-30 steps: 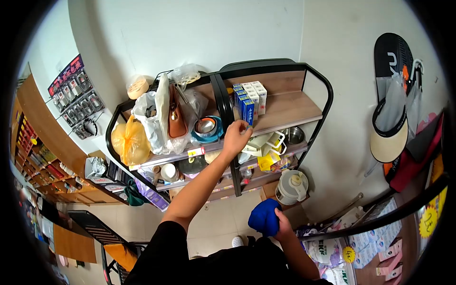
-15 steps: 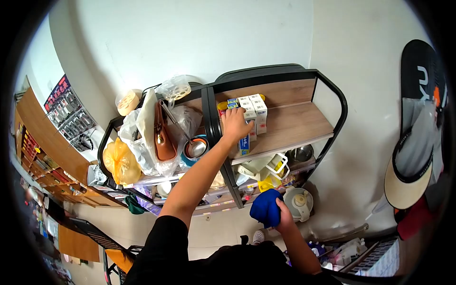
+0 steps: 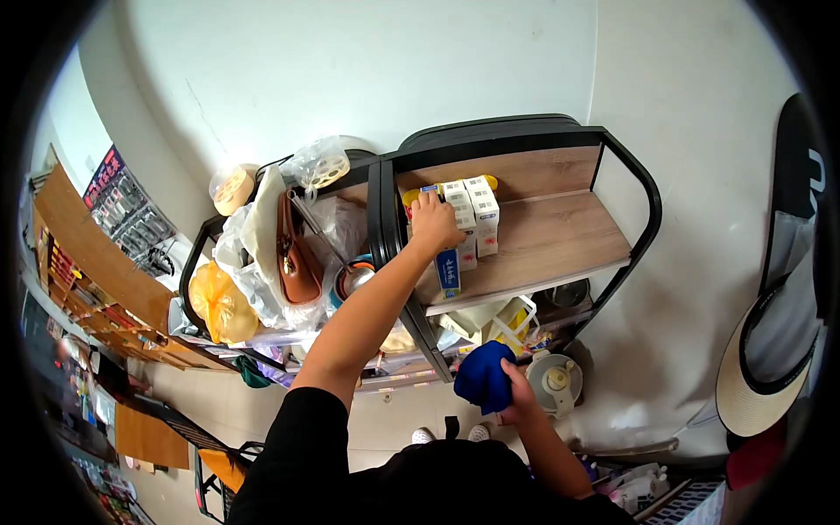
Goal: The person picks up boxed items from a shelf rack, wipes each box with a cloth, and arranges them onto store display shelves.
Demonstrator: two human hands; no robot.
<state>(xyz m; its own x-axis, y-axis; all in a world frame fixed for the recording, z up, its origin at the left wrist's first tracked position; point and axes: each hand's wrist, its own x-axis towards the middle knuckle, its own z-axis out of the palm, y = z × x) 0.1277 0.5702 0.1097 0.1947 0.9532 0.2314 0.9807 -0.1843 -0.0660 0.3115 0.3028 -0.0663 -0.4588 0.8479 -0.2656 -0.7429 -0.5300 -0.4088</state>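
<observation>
My left hand reaches onto the top shelf, its fingers bent over a blue-and-white box at the left of a small group of boxes. Its thumb lies against the neighbouring white boxes, and how firmly it grips is partly hidden. Just below the palm, a blue box stands near the shelf's front edge. Yellow and red packaging shows behind the fingers. Lower down, in front of the shelf, my right hand is closed around a bunched blue cloth.
The wooden shelf has a black metal frame. Left of it are a brown handbag, a yellow plastic bag and clear bags. White baskets sit on the level below. A pale lidded pot stands on the floor. A visor hat hangs at right.
The camera view has shifted slightly, bringing both shoes into sight. My left hand stays at the boxes, with the blue box below it more visible. My right hand still holds the blue cloth.
</observation>
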